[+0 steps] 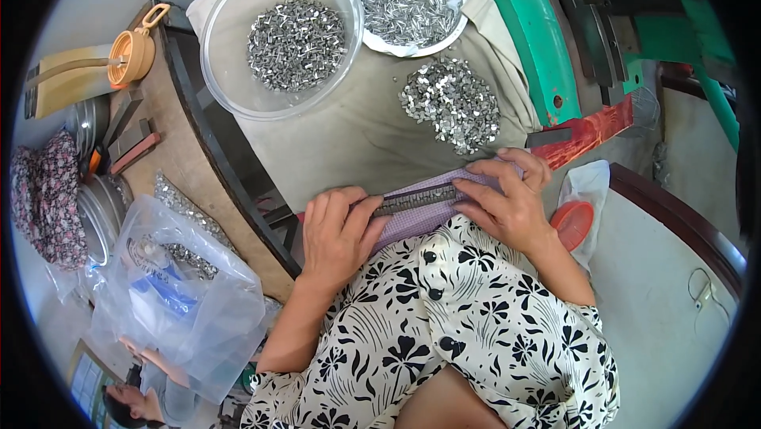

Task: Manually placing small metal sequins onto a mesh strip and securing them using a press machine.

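Note:
Across my lap lies a long, narrow, dark metal bar (416, 201) with a row of small marks or pieces along its length. A lavender checked cloth (408, 223) is spread beneath it. My left hand (337, 231) is closed at the bar's left end, thumb and fingers together. At the other end, my right hand (507, 201) pinches the bar between thumb and fingers. Whether a small part sits in the right fingertips is too small to tell. Beyond the hands, a heap of shiny flat metal pieces (453, 108) rests on the grey-green cloth (349, 143).
A clear plastic tub (212, 56) of small metal bits and a white bowl (456, 28) of thin metal pins stand at the back. A green machine frame (527, 32) rises at right. A wooden bench (210, 167) and plastic bag (190, 326) are left. Another person (162, 389) is lower left.

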Demonstrator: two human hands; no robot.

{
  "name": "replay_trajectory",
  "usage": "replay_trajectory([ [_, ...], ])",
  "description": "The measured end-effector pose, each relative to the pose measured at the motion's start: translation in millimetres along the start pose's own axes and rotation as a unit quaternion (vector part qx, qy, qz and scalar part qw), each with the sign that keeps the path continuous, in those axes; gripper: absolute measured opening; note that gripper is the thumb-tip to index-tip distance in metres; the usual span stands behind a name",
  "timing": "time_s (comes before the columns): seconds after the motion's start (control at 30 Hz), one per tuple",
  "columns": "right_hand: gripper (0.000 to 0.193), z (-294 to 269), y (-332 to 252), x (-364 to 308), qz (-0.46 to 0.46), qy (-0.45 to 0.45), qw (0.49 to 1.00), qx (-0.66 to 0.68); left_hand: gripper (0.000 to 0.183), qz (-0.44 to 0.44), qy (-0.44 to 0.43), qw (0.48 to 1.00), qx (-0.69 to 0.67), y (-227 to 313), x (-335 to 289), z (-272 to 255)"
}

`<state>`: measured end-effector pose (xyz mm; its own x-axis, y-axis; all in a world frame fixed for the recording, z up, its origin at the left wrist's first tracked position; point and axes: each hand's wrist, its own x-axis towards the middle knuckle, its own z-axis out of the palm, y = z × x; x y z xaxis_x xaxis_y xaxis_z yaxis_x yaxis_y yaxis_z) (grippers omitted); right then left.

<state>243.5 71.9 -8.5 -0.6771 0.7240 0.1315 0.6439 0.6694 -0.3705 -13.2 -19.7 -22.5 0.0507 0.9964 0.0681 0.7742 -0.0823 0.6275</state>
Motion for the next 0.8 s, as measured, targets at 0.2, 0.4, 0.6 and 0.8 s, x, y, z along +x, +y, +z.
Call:
replay_trajectory([
  [0.2, 0.030, 5.6, 6.2, 9.0, -0.049, 0.019, 0.998, 0.019, 0.035, 0.038, 0.004, 0.999, 0.008, -2.1, 0.9, -0.8],
  [0.4, 0.028, 2.8, 14.5, 21.7, -0.052, 0.067, 0.996, 0.003, 0.033, 0.059, 0.067, 0.995, 0.042, -3.5, 15.4, 0.8],
  [0.6, 0.025, -0.7, 16.8, 32.8, -0.021, 0.007, 0.999, 0.024, 0.034, 0.000, 0.011, 1.000, -0.006, -8.6, 23.4, -1.4],
  [0.8, 0.022, -4.8, 5.6, 36.6, -0.025, 0.023, 0.999, 0.037, 0.041, -0.032, 0.031, 0.997, -0.069, -9.6, 21.0, -0.9],
])
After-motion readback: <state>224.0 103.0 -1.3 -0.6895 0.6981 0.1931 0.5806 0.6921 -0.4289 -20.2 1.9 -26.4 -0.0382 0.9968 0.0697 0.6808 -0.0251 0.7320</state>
